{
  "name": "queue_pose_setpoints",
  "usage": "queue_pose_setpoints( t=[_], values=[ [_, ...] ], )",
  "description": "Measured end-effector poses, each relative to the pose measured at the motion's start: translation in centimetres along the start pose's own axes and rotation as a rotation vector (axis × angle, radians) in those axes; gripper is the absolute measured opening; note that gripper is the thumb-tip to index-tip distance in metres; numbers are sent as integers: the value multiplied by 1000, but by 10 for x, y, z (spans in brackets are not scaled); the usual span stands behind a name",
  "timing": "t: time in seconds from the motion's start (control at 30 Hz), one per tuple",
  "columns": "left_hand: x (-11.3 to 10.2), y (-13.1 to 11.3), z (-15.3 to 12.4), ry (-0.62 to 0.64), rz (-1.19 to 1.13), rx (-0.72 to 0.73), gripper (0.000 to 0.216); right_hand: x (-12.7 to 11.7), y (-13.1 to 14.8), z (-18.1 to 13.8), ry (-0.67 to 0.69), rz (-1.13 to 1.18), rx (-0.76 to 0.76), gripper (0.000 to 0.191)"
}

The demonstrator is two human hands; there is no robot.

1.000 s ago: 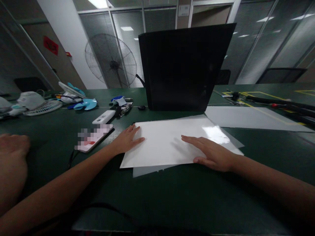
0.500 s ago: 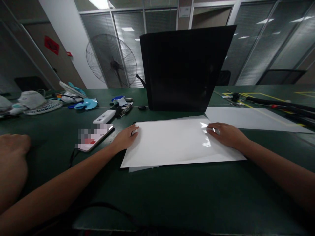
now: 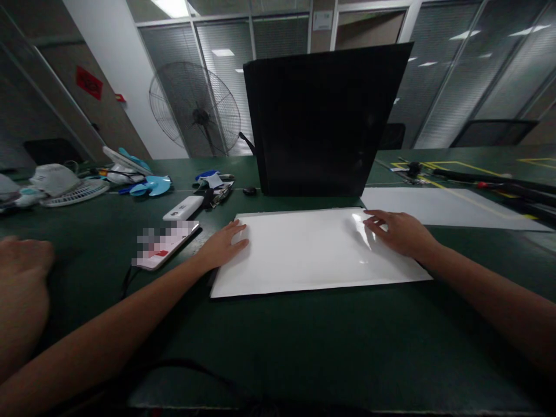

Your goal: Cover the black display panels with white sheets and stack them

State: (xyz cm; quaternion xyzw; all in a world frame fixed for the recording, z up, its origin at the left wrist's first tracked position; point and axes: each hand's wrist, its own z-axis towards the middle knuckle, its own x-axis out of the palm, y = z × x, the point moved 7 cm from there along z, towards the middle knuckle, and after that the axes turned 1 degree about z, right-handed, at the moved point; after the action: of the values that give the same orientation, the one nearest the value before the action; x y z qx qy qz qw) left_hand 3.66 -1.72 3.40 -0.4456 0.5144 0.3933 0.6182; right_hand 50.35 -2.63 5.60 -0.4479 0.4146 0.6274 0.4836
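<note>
A glossy white sheet (image 3: 299,249) lies flat on the dark green table, its surface catching light at the right. My left hand (image 3: 223,246) rests over its left edge, fingers stretched out and thumb apart on the white surface. At the far right corner, my right hand (image 3: 399,231) touches or hovers just above the sheet with loosely bent, separated fingers; contact cannot be told exactly. A thin strip of another layer shows along the sheet's far edge. Neither hand grips anything.
Behind the sheet stands a large black panel (image 3: 321,121). Left are a phone (image 3: 167,246), a white device (image 3: 183,207) and another person's closed hand (image 3: 24,284). A second white sheet (image 3: 438,207) and black rods (image 3: 490,180) lie right.
The layer that stuck out under the sheet's near edge no longer shows there. My left thumb has moved right onto the sheet, and my right hand's fingers have spread and loosened.
</note>
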Motion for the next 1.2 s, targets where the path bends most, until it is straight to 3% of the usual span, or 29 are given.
queue_pose_setpoints(
  t=[0.13,0.27,0.37,0.67,0.87,0.97,1.1,1.2],
  values=[
    [1,-1,-1,19,35,6,71,3,-56,11,1,-53,83,65],
    [2,-3,-2,21,37,24,72,21,-117,15,73,-47,263,80],
    [3,-3,-2,29,20,24,73,32,-142,16,133,-12,385,87],
    [4,-3,-1,18,7,58,76,27,-145,21,165,-19,461,71],
    [3,-5,-2,12,23,66,75,21,-139,16,114,-33,460,61],
    [4,-4,-1,2,28,73,75,22,-137,14,119,-31,462,67],
    [7,1,2,-7,24,77,78,26,-136,12,159,-27,500,94],
    [10,4,4,-2,15,82,80,28,-139,12,183,-23,557,102]
  ],
)
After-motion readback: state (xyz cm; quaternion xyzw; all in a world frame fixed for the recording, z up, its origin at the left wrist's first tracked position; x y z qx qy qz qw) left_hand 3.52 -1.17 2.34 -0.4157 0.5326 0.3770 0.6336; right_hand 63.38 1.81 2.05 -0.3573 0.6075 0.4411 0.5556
